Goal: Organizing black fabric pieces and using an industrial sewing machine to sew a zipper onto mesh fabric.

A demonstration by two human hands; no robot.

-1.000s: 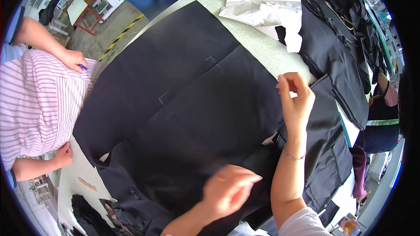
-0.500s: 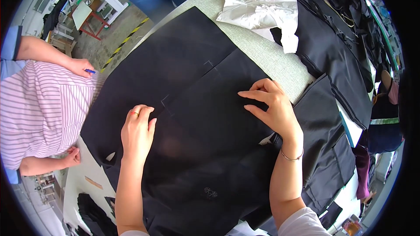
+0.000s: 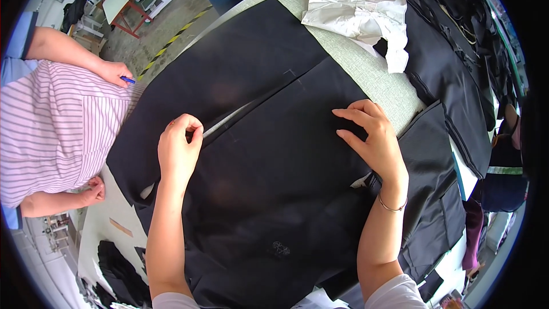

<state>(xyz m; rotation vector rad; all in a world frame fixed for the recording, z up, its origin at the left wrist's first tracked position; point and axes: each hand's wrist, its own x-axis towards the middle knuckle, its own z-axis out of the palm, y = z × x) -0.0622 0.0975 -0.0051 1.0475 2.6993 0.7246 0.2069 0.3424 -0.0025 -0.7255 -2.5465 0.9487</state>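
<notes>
Black fabric [image 3: 274,189] lies spread over the pale table, with small chalk corner marks on either side of a seam line and a light drawn motif low in the middle. Along that line a narrow gap [image 3: 231,119] shows the pale surface beneath. My left hand [image 3: 178,154] pinches the edge of the left black panel [image 3: 197,71] at the gap's near end, thumb and forefinger together. Over the right part of the fabric, my right hand [image 3: 378,143] has its thumb and fingers apart and grips nothing; whether its fingertips touch the cloth I cannot tell.
A person in a striped apron [image 3: 63,131] stands at the left edge, a blue pen [image 3: 127,80] in one hand. Another person's hand touches crumpled white material [image 3: 360,8] at the far side. Black garment pieces [image 3: 446,74] pile up on the right.
My left hand has closed on the left panel's edge, and a gap has opened along the line. My right hand keeps its spread shape over the fabric. The view has shifted slightly.
</notes>
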